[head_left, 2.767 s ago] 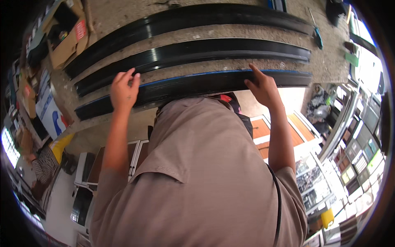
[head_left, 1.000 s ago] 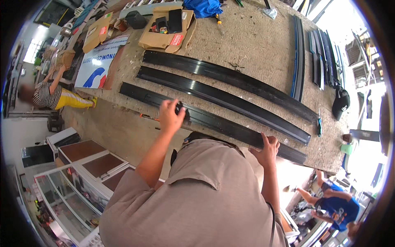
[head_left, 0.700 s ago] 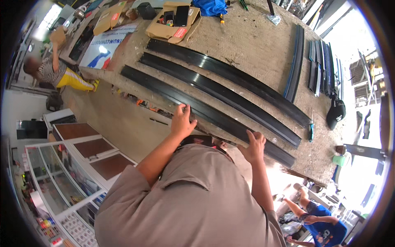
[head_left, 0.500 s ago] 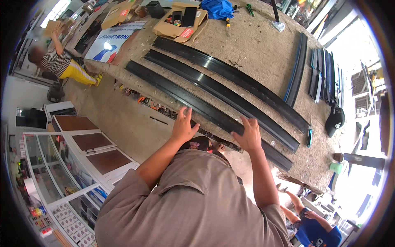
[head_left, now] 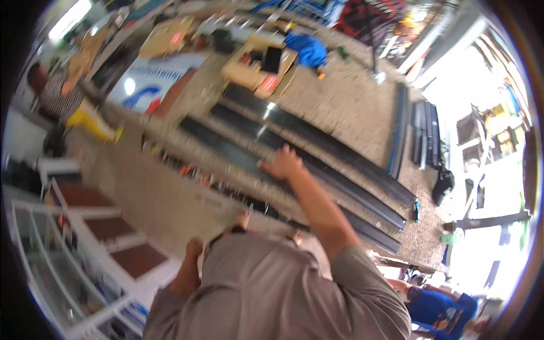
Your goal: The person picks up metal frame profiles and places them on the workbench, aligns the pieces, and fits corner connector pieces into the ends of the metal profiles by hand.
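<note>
Three long black strips, looking like plastic or metal trim profiles, lie side by side and slantwise on the rough brown worktable [head_left: 351, 133]. My right hand [head_left: 283, 165] rests on the nearest strip [head_left: 218, 140], thumb and fingers apart, gripping nothing. Just beyond that hand runs the middle strip [head_left: 340, 181]; the far strip [head_left: 323, 139] lies past it. My left arm hangs low at my side, and the blurred end of it, my left hand [head_left: 194, 249], touches no strip; its fingers cannot be made out.
An opened cardboard box [head_left: 238, 71] holding dark items stands at the far side, beside a blue plastic bag [head_left: 307, 50]. More dark strips [head_left: 425, 133] lie at the right, near a black cap [head_left: 443, 186]. One person [head_left: 62, 102] stands far left, another [head_left: 439, 311] lower right.
My left hand has left the nearest strip and dropped to my side. My right hand has slid left along that strip. The view has shifted and blurred.
</note>
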Motion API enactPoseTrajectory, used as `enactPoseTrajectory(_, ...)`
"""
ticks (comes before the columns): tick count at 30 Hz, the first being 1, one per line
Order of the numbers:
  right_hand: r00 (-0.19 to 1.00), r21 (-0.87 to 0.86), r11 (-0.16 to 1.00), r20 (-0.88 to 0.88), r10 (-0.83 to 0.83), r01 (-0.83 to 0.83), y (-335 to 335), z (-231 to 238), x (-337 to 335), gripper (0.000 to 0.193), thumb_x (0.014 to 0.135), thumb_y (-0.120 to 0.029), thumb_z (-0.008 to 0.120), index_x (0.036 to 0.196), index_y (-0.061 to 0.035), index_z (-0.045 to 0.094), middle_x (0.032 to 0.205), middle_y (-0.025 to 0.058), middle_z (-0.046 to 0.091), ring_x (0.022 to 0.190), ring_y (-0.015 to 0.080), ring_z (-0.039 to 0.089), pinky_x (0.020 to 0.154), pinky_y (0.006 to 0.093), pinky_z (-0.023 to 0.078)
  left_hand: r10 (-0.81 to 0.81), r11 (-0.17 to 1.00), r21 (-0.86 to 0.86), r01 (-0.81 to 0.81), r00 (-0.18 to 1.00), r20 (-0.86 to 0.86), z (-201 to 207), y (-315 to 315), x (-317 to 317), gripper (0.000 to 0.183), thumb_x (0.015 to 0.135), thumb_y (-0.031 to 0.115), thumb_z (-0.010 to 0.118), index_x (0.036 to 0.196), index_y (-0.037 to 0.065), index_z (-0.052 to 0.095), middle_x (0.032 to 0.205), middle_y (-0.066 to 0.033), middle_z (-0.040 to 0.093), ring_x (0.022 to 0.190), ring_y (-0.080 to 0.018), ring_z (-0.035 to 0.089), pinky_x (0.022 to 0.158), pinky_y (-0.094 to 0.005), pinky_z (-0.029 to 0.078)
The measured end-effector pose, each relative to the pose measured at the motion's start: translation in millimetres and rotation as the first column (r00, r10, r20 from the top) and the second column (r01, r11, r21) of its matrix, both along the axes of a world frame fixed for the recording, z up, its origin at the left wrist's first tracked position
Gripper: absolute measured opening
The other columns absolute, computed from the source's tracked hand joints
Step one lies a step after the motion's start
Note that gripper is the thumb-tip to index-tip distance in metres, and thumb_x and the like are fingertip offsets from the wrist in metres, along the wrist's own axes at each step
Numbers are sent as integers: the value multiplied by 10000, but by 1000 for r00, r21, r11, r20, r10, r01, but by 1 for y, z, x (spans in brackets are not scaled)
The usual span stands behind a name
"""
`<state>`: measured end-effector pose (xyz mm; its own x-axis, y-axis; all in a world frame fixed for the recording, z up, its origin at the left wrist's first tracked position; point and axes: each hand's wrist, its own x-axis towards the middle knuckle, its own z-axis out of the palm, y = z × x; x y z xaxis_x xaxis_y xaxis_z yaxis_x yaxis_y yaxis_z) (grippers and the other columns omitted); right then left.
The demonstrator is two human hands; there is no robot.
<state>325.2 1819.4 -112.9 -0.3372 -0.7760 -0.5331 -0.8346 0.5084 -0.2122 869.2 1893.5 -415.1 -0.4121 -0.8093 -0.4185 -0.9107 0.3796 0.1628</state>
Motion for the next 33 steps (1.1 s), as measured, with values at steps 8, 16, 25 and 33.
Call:
enactPoseTrajectory(8,997,139,987,10,-82,80,-21,14,8,1315,690,-888,616,1544,58,291,1649,212,196,1478,429,290,1120,592,376,-323,924,314,220,886,331,40,-42,59,317,866,263,616,1107,116,761,1180,-105,731,1097,-268,701,919,-414,554)
enactPoseTrajectory(16,989,109,984,19,-143,140,-17,5,18,1283,702,-847,659,1549,45,299,1668,190,161,1504,423,244,1123,613,369,814,548,614,-568,530,-237,61,-142,-10,393,876,215,663,1109,-100,683,1006,-212,707,917,-261,672,809,-382,524)
enactPoseTrajectory(25,991,112,987,50,-122,116,-11,-6,7,1220,752,-812,645,1579,-4,255,1675,200,111,1518,431,188,1175,559,338,798,565,608,-558,557,-231,107,-172,-64,294,868,199,699,983,-72,680,894,-139,695,762,-240,661,668,-373,527)
enactPoseTrajectory(33,989,95,986,50,-142,137,-10,-2,12,1214,741,-744,713,1589,-22,231,1679,197,94,1519,438,176,1180,563,330,771,566,660,-494,601,-212,101,-162,-47,163,833,158,702,777,17,643,695,-66,614,574,-189,566,540,-344,470)
